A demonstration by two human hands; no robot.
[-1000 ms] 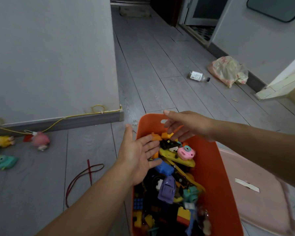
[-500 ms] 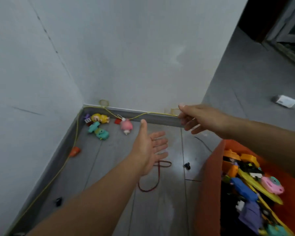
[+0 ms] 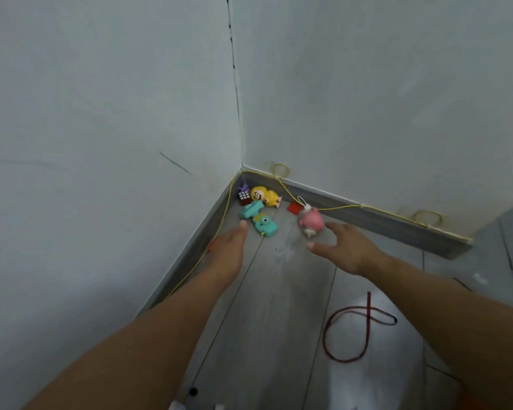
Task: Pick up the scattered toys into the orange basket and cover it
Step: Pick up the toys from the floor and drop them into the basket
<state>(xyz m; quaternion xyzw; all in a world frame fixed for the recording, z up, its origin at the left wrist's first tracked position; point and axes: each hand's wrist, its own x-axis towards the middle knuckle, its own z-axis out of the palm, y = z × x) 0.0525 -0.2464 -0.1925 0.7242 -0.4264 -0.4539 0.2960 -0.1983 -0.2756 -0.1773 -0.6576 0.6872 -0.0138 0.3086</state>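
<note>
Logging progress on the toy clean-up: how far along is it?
Done: cannot tell, the basket is out of view. In hand: nothing; the left hand hovers by the teal camera toy, the right hand by the pink toy. Left: both those, the other teal toy, yellow doll, cube, red piece, then covering.

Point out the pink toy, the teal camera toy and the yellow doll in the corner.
pink toy (image 3: 311, 221), head view, on its round pink body.
teal camera toy (image 3: 267, 228), head view, on its teal body below the lens.
yellow doll (image 3: 270, 198), head view, on its yellow body.
</note>
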